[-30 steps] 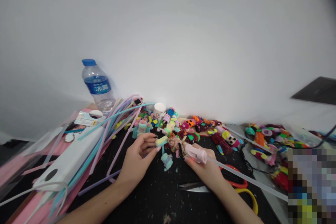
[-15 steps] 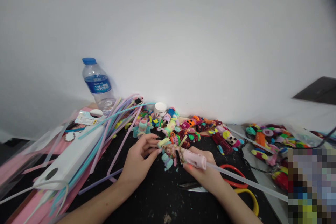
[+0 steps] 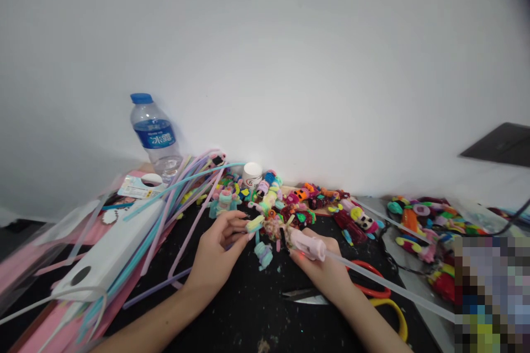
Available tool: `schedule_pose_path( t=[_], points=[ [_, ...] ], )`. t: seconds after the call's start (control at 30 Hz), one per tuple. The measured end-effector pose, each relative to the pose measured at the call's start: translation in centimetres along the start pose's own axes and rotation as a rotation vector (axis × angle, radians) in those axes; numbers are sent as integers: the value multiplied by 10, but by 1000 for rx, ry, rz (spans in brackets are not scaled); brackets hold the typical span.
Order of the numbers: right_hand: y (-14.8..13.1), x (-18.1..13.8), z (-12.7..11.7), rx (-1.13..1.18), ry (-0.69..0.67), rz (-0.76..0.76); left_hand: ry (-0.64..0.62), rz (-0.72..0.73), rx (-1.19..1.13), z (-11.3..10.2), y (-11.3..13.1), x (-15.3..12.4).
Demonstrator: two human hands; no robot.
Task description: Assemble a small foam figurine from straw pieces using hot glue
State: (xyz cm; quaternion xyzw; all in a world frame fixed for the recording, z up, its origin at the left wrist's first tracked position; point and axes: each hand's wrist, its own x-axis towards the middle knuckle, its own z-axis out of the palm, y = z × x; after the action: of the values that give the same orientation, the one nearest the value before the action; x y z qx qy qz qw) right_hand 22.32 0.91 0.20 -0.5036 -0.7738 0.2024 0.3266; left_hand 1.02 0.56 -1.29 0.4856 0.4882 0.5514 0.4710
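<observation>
My left hand (image 3: pixel 219 251) pinches a small pale yellow and teal pipe-cleaner piece (image 3: pixel 254 224) between thumb and fingertips. My right hand (image 3: pixel 325 270) is wrapped round a pink hot glue gun (image 3: pixel 308 245), its crusted nozzle end pointing left, close to that piece. From the gun's back a long translucent glue stick (image 3: pixel 389 285) sticks out to the right. Just below the nozzle shows a pale blue fuzzy pipe-cleaner piece (image 3: pixel 263 255); whether it joins the held piece I cannot tell. Scissors (image 3: pixel 308 296) with red and yellow handles lie partly under my right wrist.
Several colourful pipe-cleaner figures (image 3: pixel 300 194) line the wall side of the black mat (image 3: pixel 232 309). More figures (image 3: pixel 422 220) lie at the right. Loose pastel pipe cleaners (image 3: pixel 194 220), a white box (image 3: pixel 111 248) and a water bottle (image 3: pixel 155 132) stand left. A white cup (image 3: pixel 252 174) is behind.
The glue gun has shifted slightly right and tilted. The small held piece has turned a little, showing more of its yellow and teal side. My left hand has barely moved.
</observation>
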Motion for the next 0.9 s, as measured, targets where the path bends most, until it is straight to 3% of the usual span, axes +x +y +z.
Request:
schedule_pose_path(
  t=[0.43,0.9],
  points=[
    [-6,-3,-3,98,-118,21,-20,-4,16,3,1,-2],
    [-2,0,0,-2,-16,-2,11,12,-2,0,0,0]
  ],
)
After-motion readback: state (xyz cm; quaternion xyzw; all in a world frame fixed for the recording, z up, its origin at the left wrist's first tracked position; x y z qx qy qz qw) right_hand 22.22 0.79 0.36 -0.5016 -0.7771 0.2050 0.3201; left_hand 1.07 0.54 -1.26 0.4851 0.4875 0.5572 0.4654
